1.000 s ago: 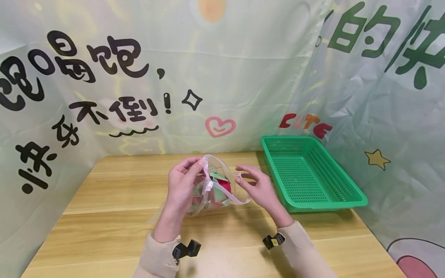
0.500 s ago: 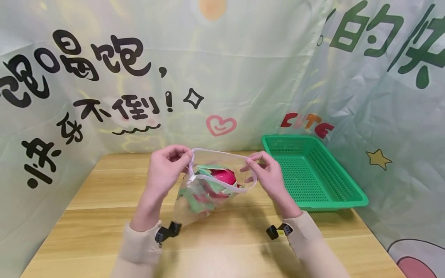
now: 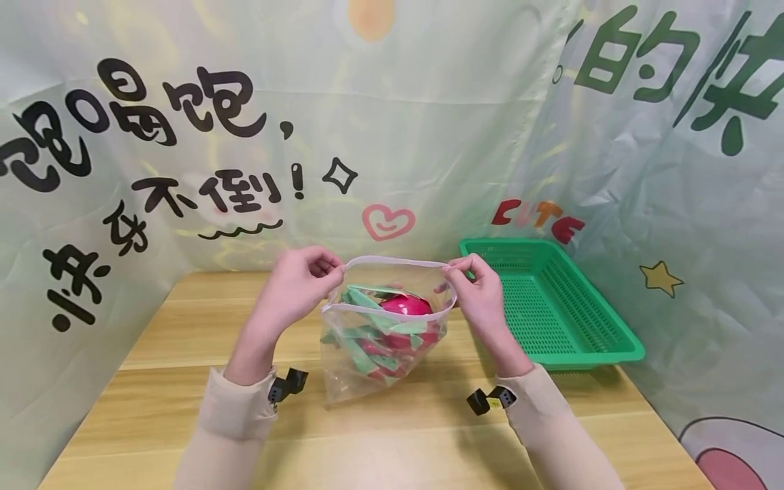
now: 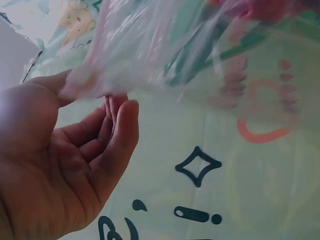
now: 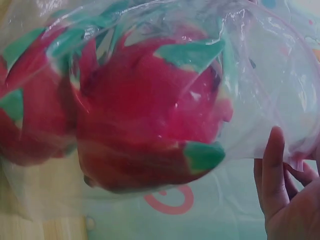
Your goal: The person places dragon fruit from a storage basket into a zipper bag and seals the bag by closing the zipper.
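A clear zip bag (image 3: pixel 343 367) with a pale pink-white zip rim hangs with its mouth spread wide between my hands. Inside lie red dragon fruits (image 3: pixel 404 306) with green scale tips; two show in the right wrist view, the nearer dragon fruit (image 5: pixel 145 100) large and close. My left hand (image 3: pixel 300 282) pinches the rim's left end between thumb and index finger. At the opposite end, my right hand (image 3: pixel 478 292) pinches the rim too, some of its fingers behind the film. In the left wrist view, the bag's edge (image 4: pixel 95 82) hides the left thumb tip.
A green perforated plastic basket (image 3: pixel 612 357) stands at the back right of the wooden table (image 3: pixel 392 449), just beyond my right hand. Printed cloth (image 3: pixel 429 150) walls in the table at the back and both sides.
Both hands have moved apart, the left going left and up, the right going right and up. Between them the bag's mouth has widened and the bag has risen and straightened.
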Demonstrator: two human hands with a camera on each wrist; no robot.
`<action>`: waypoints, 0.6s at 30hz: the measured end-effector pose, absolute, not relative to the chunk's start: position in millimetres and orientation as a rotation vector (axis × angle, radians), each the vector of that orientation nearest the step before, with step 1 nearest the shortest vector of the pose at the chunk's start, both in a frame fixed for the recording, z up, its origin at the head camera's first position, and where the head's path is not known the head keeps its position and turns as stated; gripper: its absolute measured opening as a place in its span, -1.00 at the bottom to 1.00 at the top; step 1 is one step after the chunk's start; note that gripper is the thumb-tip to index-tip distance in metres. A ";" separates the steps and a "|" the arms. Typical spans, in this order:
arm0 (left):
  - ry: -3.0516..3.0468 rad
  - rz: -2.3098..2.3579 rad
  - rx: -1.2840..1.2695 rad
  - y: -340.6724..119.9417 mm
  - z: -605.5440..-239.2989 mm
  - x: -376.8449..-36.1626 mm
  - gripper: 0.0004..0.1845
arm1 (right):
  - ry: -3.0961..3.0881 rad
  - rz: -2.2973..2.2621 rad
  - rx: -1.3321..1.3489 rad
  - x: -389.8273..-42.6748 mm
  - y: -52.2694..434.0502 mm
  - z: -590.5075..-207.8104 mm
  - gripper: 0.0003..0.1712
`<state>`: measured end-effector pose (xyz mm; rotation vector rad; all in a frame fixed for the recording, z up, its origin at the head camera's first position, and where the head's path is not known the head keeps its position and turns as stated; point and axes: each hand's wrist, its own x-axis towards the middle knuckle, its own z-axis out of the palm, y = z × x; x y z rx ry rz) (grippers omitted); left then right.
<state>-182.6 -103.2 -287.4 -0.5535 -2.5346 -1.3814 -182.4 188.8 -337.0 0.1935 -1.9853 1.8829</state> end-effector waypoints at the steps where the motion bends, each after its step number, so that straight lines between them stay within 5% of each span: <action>1: -2.514 -1.388 -0.550 -102.1 -289.9 -181.5 -0.90 | -1.964 1.904 0.184 -183.2 187.7 -338.2 -0.78; 12: -2.313 -1.538 -0.649 -110.7 -331.6 -159.5 -0.46 | -1.893 2.111 0.122 -189.6 182.9 -342.2 -0.89; 18: -2.114 -1.478 -0.706 -118.0 -348.8 -160.8 -0.60 | -1.954 2.138 0.250 -194.9 188.6 -343.2 -0.90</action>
